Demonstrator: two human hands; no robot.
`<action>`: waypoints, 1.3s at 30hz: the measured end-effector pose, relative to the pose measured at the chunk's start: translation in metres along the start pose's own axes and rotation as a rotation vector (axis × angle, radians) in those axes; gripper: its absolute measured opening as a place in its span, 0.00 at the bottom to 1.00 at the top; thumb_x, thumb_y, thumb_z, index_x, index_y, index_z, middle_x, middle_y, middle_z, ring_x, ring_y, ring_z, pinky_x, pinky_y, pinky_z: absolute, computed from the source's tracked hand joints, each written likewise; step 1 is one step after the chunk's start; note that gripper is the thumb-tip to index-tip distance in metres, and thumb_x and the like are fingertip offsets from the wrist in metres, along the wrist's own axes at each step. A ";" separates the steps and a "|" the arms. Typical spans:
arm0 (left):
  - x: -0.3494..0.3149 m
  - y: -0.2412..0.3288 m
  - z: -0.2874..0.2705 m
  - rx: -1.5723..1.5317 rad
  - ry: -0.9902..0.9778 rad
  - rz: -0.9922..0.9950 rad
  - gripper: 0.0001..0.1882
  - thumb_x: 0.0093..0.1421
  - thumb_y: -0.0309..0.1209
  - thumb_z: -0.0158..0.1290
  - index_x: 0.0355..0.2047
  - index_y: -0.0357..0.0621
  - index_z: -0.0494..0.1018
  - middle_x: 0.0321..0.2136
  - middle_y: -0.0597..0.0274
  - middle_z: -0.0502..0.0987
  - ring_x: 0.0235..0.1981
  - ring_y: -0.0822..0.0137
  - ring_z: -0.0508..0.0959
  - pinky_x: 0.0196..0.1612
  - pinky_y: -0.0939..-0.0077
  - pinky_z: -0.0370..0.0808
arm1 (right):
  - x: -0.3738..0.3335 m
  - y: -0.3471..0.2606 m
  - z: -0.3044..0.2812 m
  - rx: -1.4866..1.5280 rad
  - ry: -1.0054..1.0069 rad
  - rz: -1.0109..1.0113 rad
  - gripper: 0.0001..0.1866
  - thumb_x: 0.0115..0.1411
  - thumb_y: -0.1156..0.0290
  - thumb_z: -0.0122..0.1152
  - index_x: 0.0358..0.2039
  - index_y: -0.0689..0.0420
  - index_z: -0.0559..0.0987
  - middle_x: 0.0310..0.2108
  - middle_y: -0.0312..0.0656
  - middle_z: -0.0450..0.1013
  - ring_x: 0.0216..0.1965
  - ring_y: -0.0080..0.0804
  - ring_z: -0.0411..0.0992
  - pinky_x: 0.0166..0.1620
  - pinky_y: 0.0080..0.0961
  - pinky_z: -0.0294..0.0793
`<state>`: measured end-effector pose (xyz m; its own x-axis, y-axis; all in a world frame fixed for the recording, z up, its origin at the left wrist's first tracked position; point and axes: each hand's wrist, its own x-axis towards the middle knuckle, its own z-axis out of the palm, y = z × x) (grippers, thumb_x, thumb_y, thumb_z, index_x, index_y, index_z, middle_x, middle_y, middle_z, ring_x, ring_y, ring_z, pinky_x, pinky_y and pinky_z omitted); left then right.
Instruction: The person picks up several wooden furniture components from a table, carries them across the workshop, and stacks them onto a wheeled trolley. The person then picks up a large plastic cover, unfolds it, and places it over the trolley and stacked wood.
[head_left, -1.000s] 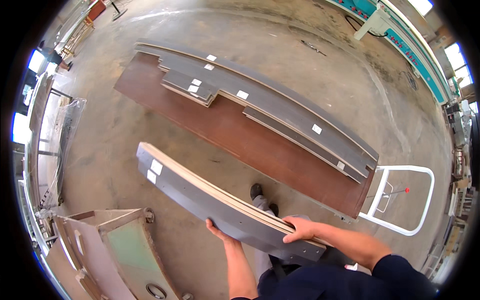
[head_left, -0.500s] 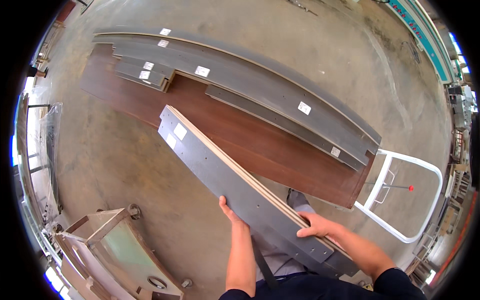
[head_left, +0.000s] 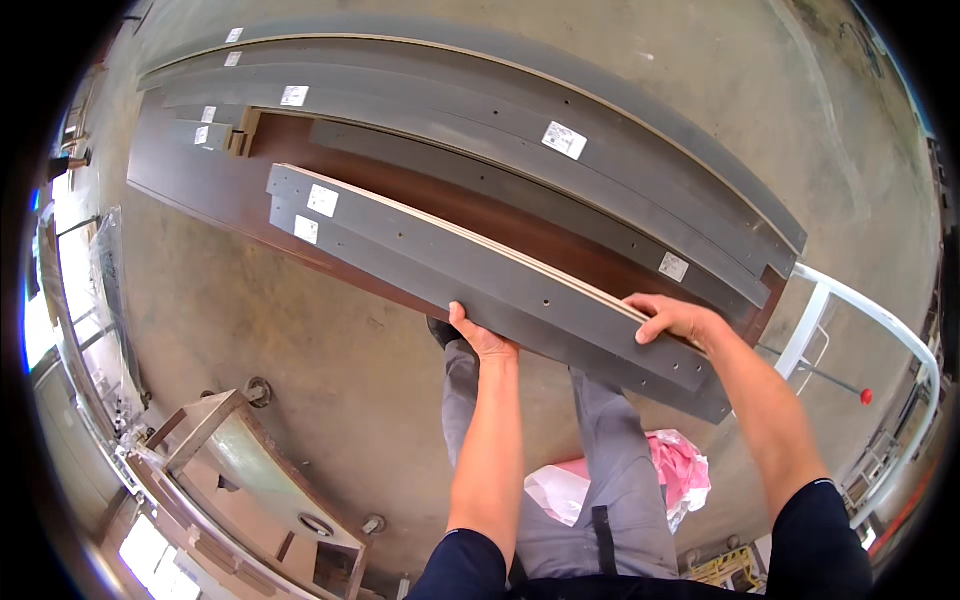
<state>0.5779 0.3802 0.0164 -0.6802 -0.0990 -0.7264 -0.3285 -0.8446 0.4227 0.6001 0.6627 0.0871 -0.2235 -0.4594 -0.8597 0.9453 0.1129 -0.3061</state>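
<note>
While both hands carry the grey panels (head_left: 480,265) above the brown board (head_left: 300,215), left hand (head_left: 480,338) cupped under the near edge, right hand (head_left: 672,318) clamped over the far edge, setting down beside the stack (head_left: 520,130) seems left.

A pink plastic bag (head_left: 685,470) lies on the concrete floor (head_left: 300,330) (beside a white cart handle (head_left: 880,320)).

Left hand (head_left: 478,338): fingers hidden under near edge of grey panels (head_left: 480,275). Right hand (head_left: 672,318): fingertips hidden over panels' far edge. White labels (head_left: 322,200): print too small to tell. Brown board (head_left: 400,215) mostly covered by panels. White cart frame (head_left: 868,320) cut off at right edge. Pink bag (head_left: 680,470) partly behind leg.
</note>
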 end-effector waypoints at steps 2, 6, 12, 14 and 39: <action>0.004 -0.010 0.004 0.038 0.017 0.015 0.38 0.48 0.61 0.45 0.52 0.48 0.63 0.47 0.64 0.67 0.49 0.62 0.68 0.48 0.64 0.68 | 0.004 -0.004 -0.017 -0.047 -0.030 -0.005 0.42 0.30 0.63 0.67 0.52 0.59 0.67 0.45 0.40 0.67 0.48 0.30 0.64 0.52 0.25 0.62; 0.004 -0.012 0.009 0.090 0.061 0.003 0.38 0.49 0.63 0.44 0.51 0.48 0.63 0.48 0.64 0.67 0.50 0.61 0.66 0.49 0.63 0.67 | 0.009 -0.004 -0.033 -0.099 -0.106 -0.036 0.42 0.35 0.61 0.67 0.54 0.59 0.65 0.46 0.43 0.67 0.48 0.33 0.64 0.52 0.27 0.62; -0.030 0.054 -0.074 0.848 0.288 -0.057 0.42 0.60 0.58 0.38 0.61 0.37 0.46 0.59 0.47 0.55 0.58 0.53 0.59 0.56 0.57 0.60 | -0.063 0.041 -0.040 -0.587 0.512 -0.269 0.45 0.48 0.55 0.62 0.60 0.65 0.55 0.61 0.54 0.53 0.62 0.38 0.53 0.61 0.31 0.52; -0.037 0.073 -0.080 0.919 0.201 -0.109 0.43 0.60 0.58 0.39 0.62 0.36 0.43 0.60 0.45 0.52 0.59 0.53 0.57 0.57 0.55 0.59 | -0.095 0.098 -0.035 0.032 0.654 -0.363 0.35 0.52 0.61 0.60 0.57 0.65 0.62 0.54 0.52 0.64 0.54 0.35 0.64 0.54 0.28 0.64; 0.082 0.070 0.026 0.768 0.134 -0.158 0.21 0.54 0.37 0.58 0.42 0.35 0.66 0.38 0.59 0.70 0.39 0.67 0.69 0.46 0.68 0.66 | 0.073 0.087 0.060 1.780 0.597 -0.429 0.36 0.46 0.53 0.68 0.51 0.57 0.64 0.49 0.41 0.61 0.53 0.38 0.58 0.61 0.38 0.49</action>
<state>0.4816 0.3268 0.0004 -0.5192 -0.1123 -0.8472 -0.8077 -0.2597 0.5294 0.6799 0.5861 0.0223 -0.1476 0.1514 -0.9774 -0.1556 -0.9795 -0.1282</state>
